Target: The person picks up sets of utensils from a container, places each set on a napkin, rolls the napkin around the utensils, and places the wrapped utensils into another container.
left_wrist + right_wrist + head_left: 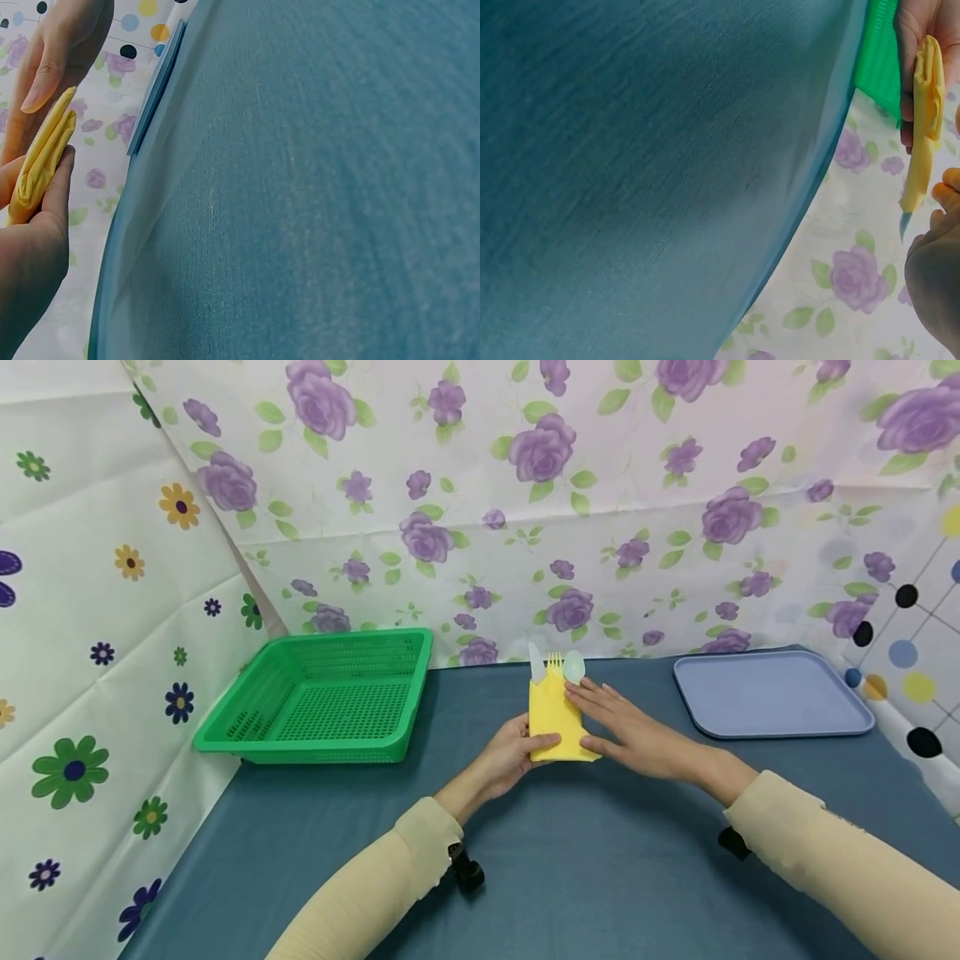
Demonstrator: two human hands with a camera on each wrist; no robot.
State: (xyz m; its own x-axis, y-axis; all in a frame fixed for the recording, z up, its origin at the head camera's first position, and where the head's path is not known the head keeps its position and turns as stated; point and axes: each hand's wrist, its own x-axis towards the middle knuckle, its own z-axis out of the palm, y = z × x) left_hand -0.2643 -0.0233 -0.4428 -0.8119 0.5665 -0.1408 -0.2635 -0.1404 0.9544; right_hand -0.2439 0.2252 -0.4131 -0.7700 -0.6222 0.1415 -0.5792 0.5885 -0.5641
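A folded yellow napkin [553, 714] is held up above the table, in the middle of the head view. Out of its top stick a whitish knife [536, 662], a yellow fork [554, 662] and a pale green spoon [573, 667]. My left hand [513, 749] grips the napkin at its lower left, thumb across the front. In the left wrist view the napkin's folded edge [41, 161] lies between thumb and fingers. My right hand [637, 735] is at the napkin's right side with its fingers extended; whether they touch it is hard to tell.
On the left of the blue-covered table [525, 877] stands a green perforated basket [307, 747]. A light blue tray [772, 693] lies at the back right. Flowered sheets [480, 560] hang behind the table and along its sides.
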